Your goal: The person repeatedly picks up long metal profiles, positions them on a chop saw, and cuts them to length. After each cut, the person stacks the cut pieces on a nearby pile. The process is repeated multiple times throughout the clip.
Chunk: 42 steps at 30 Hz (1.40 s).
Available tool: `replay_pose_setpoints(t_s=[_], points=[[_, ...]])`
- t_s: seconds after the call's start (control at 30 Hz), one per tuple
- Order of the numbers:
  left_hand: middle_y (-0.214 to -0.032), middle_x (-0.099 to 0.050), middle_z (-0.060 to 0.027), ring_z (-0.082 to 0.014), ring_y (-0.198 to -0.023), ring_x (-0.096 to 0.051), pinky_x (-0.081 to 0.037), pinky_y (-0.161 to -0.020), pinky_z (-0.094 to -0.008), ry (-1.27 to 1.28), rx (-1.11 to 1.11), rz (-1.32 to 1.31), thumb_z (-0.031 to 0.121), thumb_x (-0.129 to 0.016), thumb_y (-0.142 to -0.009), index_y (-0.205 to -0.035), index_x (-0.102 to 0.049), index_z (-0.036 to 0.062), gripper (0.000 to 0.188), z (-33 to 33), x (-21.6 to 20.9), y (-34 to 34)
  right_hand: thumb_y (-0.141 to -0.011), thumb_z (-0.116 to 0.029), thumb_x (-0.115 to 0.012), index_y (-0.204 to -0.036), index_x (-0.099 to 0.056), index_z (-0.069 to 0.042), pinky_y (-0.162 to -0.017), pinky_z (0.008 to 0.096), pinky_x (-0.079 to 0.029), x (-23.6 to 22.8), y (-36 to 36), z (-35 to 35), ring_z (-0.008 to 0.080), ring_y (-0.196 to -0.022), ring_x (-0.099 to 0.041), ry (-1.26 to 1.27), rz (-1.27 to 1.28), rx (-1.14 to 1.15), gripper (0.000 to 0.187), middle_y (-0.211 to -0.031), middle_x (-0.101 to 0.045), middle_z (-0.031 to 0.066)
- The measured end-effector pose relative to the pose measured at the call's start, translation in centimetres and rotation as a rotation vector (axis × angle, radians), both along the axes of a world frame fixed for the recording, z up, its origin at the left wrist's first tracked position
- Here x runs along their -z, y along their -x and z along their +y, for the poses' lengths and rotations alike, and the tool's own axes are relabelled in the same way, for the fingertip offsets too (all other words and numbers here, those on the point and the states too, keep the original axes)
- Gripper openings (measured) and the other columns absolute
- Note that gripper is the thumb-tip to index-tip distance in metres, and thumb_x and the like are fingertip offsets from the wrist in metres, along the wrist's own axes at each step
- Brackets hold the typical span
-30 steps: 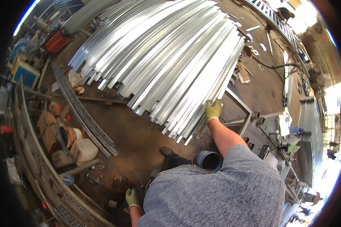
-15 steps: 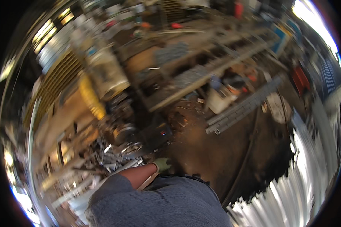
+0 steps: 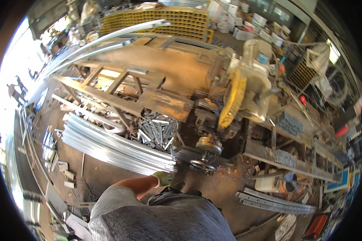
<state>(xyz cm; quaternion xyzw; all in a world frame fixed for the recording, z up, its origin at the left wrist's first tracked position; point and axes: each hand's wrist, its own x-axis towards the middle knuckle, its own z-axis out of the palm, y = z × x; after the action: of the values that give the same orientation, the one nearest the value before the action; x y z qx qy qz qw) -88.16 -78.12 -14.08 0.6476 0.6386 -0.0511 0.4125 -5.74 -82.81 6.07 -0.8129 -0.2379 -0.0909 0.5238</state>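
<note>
Cluttered metal workshop w/ a dirt floor (image 3: pixel 213 193), lit hard from the left edge. Only one hand shows: a gloved hand (image 3: pixel 163 178), pale green-yellow glove, on a bare forearm that comes up from the grey-sleeved shoulder at the bottom of the view. From the arm's position it looks like the person's left, but the fisheye bend makes that hard to be sure of. The hand sits at the near end of a bundle of long galvanised steel strips (image 3: pixel 116 148) that lies on the floor and runs up-left from the glove. Fingers look curled at the ends of the strips, touching them; whether they actually clamp a strip can't be told at this size. The right hand isn't in view.

Just right of the glove stands a dark machine base w/ a small handwheel (image 3: pixel 202 164) and a brass-coloured disc above it. Higher up is a chop saw (image 3: pixel 249 92) w/ a yellow blade guard, mounted on a rusty frame. Behind the strips sits a rusty steel-frame bench (image 3: pixel 149 96), w/ a heap of short grey offcuts (image 3: pixel 157 130) under it. Lower right, a few flat grey bars (image 3: pixel 273 201) lie on the floor, well apart from the hand. Yellow tube stock (image 3: pixel 157 20) is stacked at the top.
</note>
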Motion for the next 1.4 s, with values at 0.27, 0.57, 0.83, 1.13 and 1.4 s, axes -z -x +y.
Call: replay_pose_setpoints(t_s=[0.27, 0.57, 0.83, 1.13, 1.4], points=[[-0.147, -0.092, -0.0192, -0.0404, -0.137, -0.087, -0.066, -0.12, -0.0503, -0.076, -0.958, -0.075, 0.048, -0.076, -0.116, -0.164, -0.082, 0.01, 0.061, -14.8, -1.8, 4.9, -0.132, -0.018, -0.064, -0.187, -0.056, 0.004, -0.145, 0.0509, -0.046, -0.6, 8.0, 24.5, 0.04, -0.176, -0.057, -0.167, 0.052, -0.748, 0.06, -0.194, -0.057, 0.0252], [-0.135, -0.094, -0.0141, -0.0221, -0.107, -0.091, -0.072, -0.088, -0.0379, -0.487, -1.73, -0.79, 0.039, -0.078, -0.127, -0.161, -0.08, -0.0003, 0.053, -12.3, -11.6, 9.9, -0.122, -0.02, -0.079, -0.167, -0.074, 0.004, -0.11, 0.0495, -0.071, 5.5, 22.5, 32.3, 0.0395, -0.135, -0.078, 0.004, 0.33, -0.92, 0.052, -0.165, -0.077, 0.0262], [-0.163, -0.081, -0.0185, -0.0349, -0.147, -0.079, -0.066, -0.121, -0.0532, -0.69, -1.44, -1.568, 0.06, -0.078, -0.124, -0.176, -0.066, 0.0023, 0.079, 13.8, -24.3, 30.1, -0.124, -0.034, -0.08, -0.168, -0.075, 0.0, -0.126, 0.0524, -0.061, 12.0, 25.9, 30.2, 0.0447, -0.149, -0.074, 0.272, 0.041, -1.063, 0.056, -0.166, -0.078, 0.0274], [-0.197, -0.041, -0.028, -0.0505, -0.175, -0.052, -0.055, -0.136, -0.0659, -1.064, -1.128, -2.075, 0.099, -0.075, -0.104, -0.197, -0.021, -0.0035, 0.148, 48.3, -38.0, 45.4, -0.125, -0.044, -0.078, -0.17, -0.075, -0.002, -0.133, 0.0495, -0.056, 10.7, 30.8, 22.4, 0.0441, -0.156, -0.072, 0.495, 0.239, -0.938, 0.061, -0.17, -0.077, 0.0255], [-0.202, -0.039, -0.0172, -0.0501, -0.181, -0.044, -0.042, -0.141, -0.0834, -0.993, -0.784, -2.365, 0.091, -0.076, -0.11, -0.197, -0.033, 0.0154, 0.123, 54.8, -48.4, 47.0, -0.13, -0.044, -0.072, -0.166, -0.079, 0.0, -0.134, 0.045, -0.055, 12.2, 32.8, 12.6, 0.0341, -0.158, -0.073, 0.581, 0.379, -0.738, 0.057, -0.166, -0.082, 0.023]])
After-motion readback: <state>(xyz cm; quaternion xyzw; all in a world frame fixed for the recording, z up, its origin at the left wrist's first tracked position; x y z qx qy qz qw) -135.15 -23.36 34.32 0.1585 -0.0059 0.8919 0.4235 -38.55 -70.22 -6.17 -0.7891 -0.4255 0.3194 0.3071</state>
